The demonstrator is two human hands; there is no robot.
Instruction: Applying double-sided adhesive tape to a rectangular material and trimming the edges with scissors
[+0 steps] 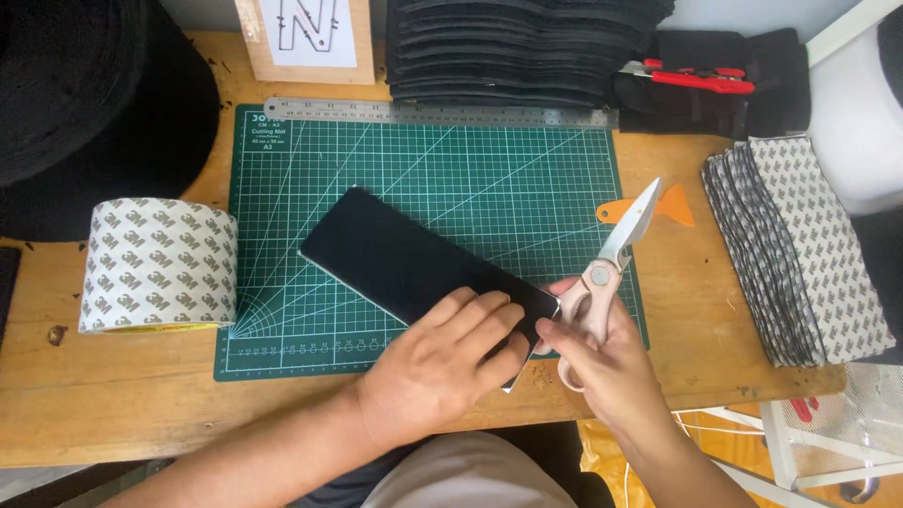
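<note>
- The black rectangular strip (414, 259) lies on the green cutting mat (527, 188), long axis running from upper left to lower right.
- The left hand (442, 362) presses flat on its near right end.
- The right hand (602, 362), just beside that end, grips pink-handled scissors (611, 259), blades closed, pointing up and away.

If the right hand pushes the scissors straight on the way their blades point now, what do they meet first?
Probably the orange scraper, which lies just past the tip of the scissors in the right hand. Height is unclear, so the blades may pass above it.
</note>
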